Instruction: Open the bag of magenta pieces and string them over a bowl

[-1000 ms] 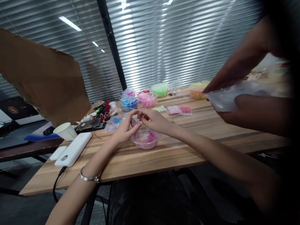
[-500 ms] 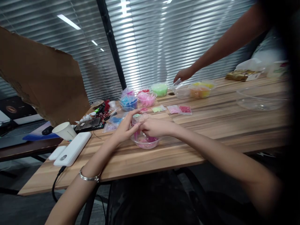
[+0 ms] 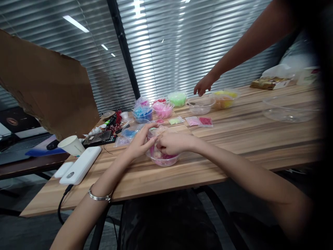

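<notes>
A clear plastic bowl (image 3: 166, 161) with pink and magenta pieces inside stands near the table's front edge. My left hand (image 3: 142, 143) is at its left side, thumb and fingers spread around the rim, holding it. My right hand (image 3: 173, 142) is over the bowl, fingers curled down into it; what its fingertips grip, if anything, is hidden. Just behind are a clear bowl with blue bits (image 3: 130, 132), a small green packet (image 3: 176, 121) and a pink and red packet pair (image 3: 199, 121).
Farther back stand bowls of blue (image 3: 142, 114), pink (image 3: 163, 110), green (image 3: 177, 99) and yellow-orange pieces (image 3: 224, 100). Another person's hand (image 3: 204, 84) hovers over a clear bowl (image 3: 201, 107). A paper cup (image 3: 71, 146) and white power bank (image 3: 81, 166) lie left.
The other person's hand has let go of the clear container, which now rests upright on the table. My right hand has shifted slightly within the bowl; my left hand has barely moved.
</notes>
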Available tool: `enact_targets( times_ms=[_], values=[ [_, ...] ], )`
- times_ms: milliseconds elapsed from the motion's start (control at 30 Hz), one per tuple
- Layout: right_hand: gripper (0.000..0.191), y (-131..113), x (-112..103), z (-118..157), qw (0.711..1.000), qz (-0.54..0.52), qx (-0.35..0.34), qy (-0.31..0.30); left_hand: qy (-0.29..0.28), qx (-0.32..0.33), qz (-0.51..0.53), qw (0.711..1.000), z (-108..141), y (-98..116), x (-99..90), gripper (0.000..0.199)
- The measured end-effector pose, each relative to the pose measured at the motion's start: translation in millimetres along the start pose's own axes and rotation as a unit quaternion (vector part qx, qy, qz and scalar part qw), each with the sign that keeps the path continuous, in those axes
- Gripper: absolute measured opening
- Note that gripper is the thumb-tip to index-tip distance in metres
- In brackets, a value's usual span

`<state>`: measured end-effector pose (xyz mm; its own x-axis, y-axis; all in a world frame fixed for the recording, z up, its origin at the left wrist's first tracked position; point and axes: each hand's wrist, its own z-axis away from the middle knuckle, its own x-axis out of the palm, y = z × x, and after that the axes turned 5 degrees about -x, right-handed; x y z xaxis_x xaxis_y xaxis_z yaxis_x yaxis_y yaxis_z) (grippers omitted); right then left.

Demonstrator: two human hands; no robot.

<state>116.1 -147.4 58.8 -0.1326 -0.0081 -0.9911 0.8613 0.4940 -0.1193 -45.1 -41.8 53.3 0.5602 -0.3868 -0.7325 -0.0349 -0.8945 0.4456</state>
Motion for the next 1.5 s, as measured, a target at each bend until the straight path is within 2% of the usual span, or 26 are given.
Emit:
enact_targets(
  times_ms=[133, 300, 533, 700, 1000, 1200, 1500],
  values=[
    [0.018, 1.0, -5.1, 1.8, 0.997, -0.057, -0.055, -0.022, -0.002, 0.001, 0.000, 1.000, -0.2, 2.3, -1.1, 0.043],
    [0.020, -0.1, -12.7, 4.8, 0.977, -0.150, -0.146, -0.048, -0.003, -0.004, -0.003, 1.000, 0.2, 3.5, -1.3, 0.042],
    [0.024, -0.4, -15.7, 6.7, 0.964, -0.191, -0.170, -0.078, -0.007, 0.004, 0.006, 1.000, 0.3, -0.6, 0.4, 0.044],
    [0.023, -0.2, -14.1, 6.3, 0.960, -0.204, -0.174, -0.075, -0.005, 0.007, 0.011, 1.000, 0.7, -2.2, 1.2, 0.043],
    [0.013, 3.0, -9.1, 2.2, 0.961, -0.231, -0.154, 0.014, -0.009, -0.001, 0.006, 1.000, 1.1, -5.4, 0.7, 0.044],
    [0.011, 4.3, -7.9, 2.4, 0.954, -0.269, -0.102, 0.083, 0.003, 0.000, 0.007, 1.000, 0.9, -4.7, -0.2, 0.042],
    [0.015, 3.9, -7.6, 3.3, 0.946, -0.273, -0.068, 0.160, 0.016, 0.006, 0.000, 1.000, 0.1, -1.9, -0.7, 0.040]
  ],
)
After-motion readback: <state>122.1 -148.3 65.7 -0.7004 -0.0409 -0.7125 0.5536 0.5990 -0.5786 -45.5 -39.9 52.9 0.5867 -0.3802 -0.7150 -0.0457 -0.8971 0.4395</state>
